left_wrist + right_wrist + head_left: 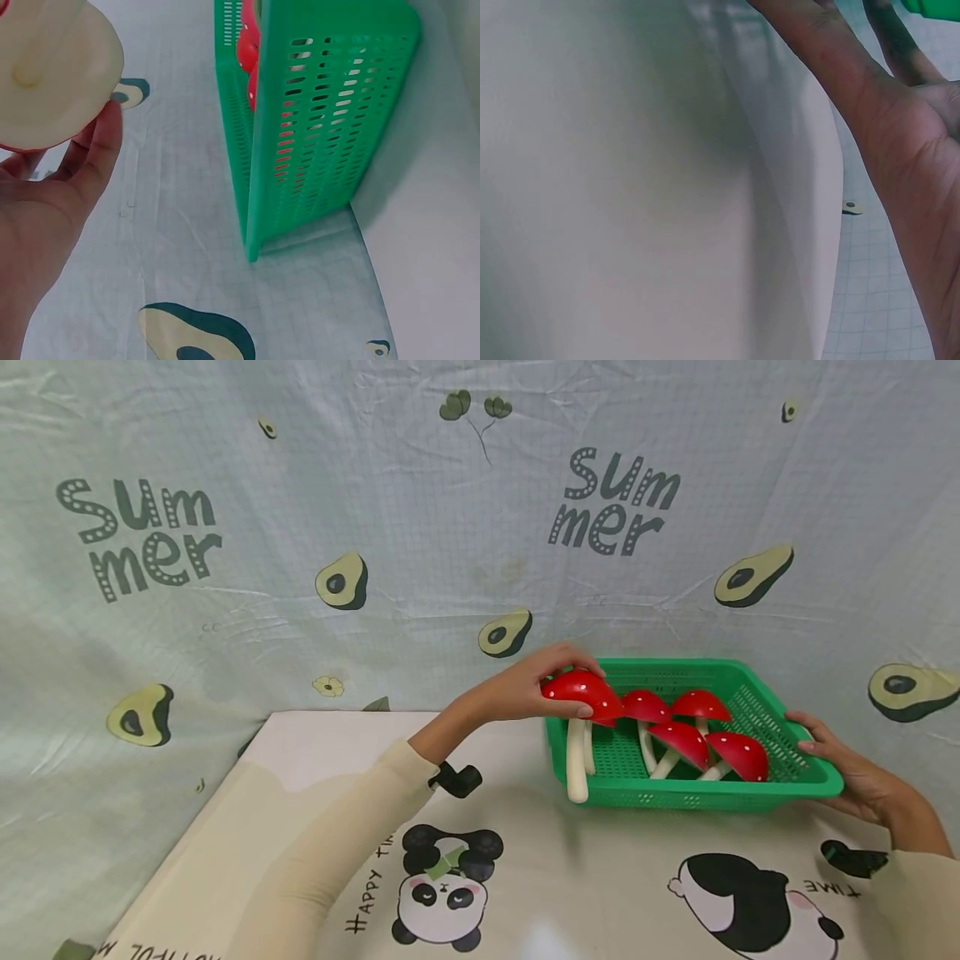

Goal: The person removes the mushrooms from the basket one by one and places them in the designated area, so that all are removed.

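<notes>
By its red, white-dotted cap, my left hand (536, 685) grips a toy mushroom (581, 692) over the left end of a green plastic basket (697, 792). Its pale stem hangs down in front of the basket's near left corner. In the left wrist view the pale underside of the mushroom's cap (71, 82) faces the camera, fingers of the left hand (52, 195) along its edge. Several more red-capped mushrooms (678, 742) lie inside the basket; one is partly hidden behind the held one. My right hand (855, 772) holds the basket's right end, thumb at the rim.
The table (525, 802) has a pale cover printed with pandas and lettering. Behind it hangs a light cloth (420, 527) with avocado and "summer" prints, close to the basket's back side. The table's left edge (187, 827) shows at the left.
</notes>
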Demonstrator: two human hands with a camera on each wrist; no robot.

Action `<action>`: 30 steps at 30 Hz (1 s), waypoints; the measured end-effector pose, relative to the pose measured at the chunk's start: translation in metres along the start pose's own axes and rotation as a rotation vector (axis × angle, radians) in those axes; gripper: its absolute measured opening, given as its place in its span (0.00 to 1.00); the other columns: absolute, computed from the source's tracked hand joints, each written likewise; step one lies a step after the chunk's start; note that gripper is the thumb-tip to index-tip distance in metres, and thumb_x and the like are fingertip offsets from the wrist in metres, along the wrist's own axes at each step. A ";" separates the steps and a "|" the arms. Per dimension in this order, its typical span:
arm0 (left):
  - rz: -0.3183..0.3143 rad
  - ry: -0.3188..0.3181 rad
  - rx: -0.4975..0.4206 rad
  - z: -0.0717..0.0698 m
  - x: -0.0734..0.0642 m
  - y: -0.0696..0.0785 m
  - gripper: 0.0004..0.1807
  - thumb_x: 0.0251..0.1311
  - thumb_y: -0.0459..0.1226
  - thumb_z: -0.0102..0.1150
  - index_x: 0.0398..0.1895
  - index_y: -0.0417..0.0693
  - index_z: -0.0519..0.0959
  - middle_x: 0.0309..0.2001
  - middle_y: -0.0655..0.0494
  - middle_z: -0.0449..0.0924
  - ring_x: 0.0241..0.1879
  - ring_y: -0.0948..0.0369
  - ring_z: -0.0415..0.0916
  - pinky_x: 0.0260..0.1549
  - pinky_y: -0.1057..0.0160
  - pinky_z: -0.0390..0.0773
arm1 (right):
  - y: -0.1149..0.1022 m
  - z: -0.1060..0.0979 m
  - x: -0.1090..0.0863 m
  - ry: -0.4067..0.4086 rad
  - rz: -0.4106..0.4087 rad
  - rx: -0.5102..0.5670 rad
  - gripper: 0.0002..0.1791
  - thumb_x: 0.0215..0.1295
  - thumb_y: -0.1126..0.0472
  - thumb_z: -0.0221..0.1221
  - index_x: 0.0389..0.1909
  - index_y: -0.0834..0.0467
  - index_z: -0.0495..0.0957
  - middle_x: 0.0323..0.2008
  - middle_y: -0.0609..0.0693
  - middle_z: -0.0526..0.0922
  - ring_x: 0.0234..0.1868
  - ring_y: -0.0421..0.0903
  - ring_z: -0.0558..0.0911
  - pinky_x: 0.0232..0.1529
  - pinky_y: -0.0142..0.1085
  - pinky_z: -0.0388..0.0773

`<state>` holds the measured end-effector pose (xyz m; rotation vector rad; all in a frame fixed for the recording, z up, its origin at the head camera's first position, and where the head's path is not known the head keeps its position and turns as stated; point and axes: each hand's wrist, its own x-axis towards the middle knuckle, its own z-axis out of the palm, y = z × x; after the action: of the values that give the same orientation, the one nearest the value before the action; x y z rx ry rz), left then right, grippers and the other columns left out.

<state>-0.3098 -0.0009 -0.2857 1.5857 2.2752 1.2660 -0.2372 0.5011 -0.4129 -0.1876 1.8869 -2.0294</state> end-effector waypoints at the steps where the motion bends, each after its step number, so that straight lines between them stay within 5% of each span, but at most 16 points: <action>1: 0.002 0.003 0.001 0.000 -0.003 0.000 0.24 0.62 0.41 0.68 0.61 0.50 0.76 0.59 0.57 0.74 0.58 0.61 0.69 0.50 0.62 0.81 | 0.000 0.000 0.000 -0.001 0.000 0.004 0.23 0.83 0.57 0.36 0.65 0.23 0.53 0.49 0.39 0.75 0.45 0.45 0.84 0.45 0.44 0.86; 30: -0.161 0.024 -0.044 -0.011 -0.091 -0.016 0.23 0.63 0.38 0.67 0.62 0.57 0.78 0.60 0.62 0.76 0.60 0.58 0.72 0.50 0.58 0.83 | 0.001 0.003 -0.001 0.020 0.004 -0.034 0.23 0.83 0.55 0.36 0.67 0.23 0.51 0.50 0.36 0.73 0.45 0.45 0.84 0.45 0.44 0.86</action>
<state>-0.2853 -0.0835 -0.3218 1.3501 2.3182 1.2907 -0.2356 0.4985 -0.4132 -0.1731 1.9332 -2.0043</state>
